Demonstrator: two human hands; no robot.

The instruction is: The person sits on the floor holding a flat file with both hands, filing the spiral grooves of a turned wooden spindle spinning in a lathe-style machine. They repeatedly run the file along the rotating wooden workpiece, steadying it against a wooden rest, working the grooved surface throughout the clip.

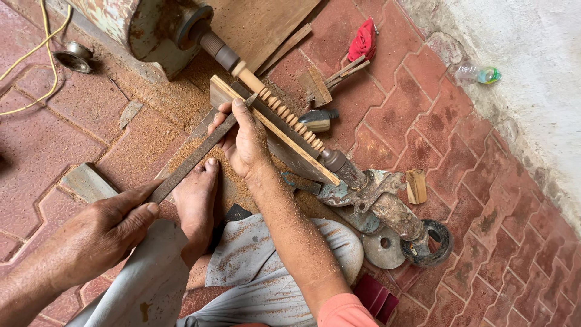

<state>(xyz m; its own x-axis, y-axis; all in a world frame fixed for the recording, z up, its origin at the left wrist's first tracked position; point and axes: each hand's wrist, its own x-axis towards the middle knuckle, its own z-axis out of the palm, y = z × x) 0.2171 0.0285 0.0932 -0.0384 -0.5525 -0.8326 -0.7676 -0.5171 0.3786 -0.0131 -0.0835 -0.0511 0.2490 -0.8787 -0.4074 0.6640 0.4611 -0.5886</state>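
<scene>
Both hands closed on long flat steel chisel [193, 158]: left hand [103, 227] gripping handle end, right hand [245, 139] pinching blade against beaded wooden spindle [284, 112].

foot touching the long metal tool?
Yes: the bare foot has its toes against the long metal tool held in both hands.

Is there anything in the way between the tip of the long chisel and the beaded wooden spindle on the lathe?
Only the wooden tool rest, which the long chisel lies across; past it nothing visible blocks the beaded spindle. The right hand steadies the blade near the tip and the left hand grips the back end.
</scene>
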